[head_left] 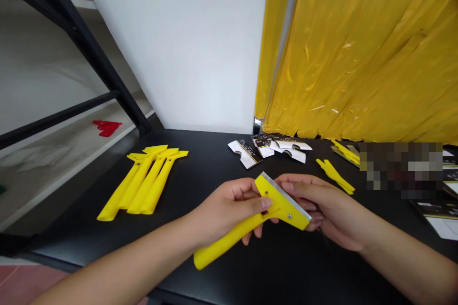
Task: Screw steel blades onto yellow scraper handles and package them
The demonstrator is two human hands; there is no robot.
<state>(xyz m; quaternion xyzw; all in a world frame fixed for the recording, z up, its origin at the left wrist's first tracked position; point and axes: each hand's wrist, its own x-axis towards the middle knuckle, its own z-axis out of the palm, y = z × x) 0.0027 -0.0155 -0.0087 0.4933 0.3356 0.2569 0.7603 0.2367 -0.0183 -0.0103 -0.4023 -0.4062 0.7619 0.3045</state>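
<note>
Both hands hold a yellow plastic scraper (274, 214) with a metal blade (286, 195) along its wide head. My left hand (227, 207) grips the head near the handle, thumb on its face, and the handle slants down to the lower left. My right hand (317, 205) holds the far side of the head, its fingers partly behind it. Several similar yellow scraper handles (146, 181) lie side by side on the black table (200, 145) to the left. Nearer my right hand lies a small yellow plastic piece (334, 176).
White-and-black printed cards (272, 148) lie in a loose group at the table's back edge, with more at the right (438, 219). A pixelated patch (400, 169) hides part of the right side. Behind stand a yellow plastic sheet (358, 52), a white panel (179, 43) and a black shelf frame (78, 47).
</note>
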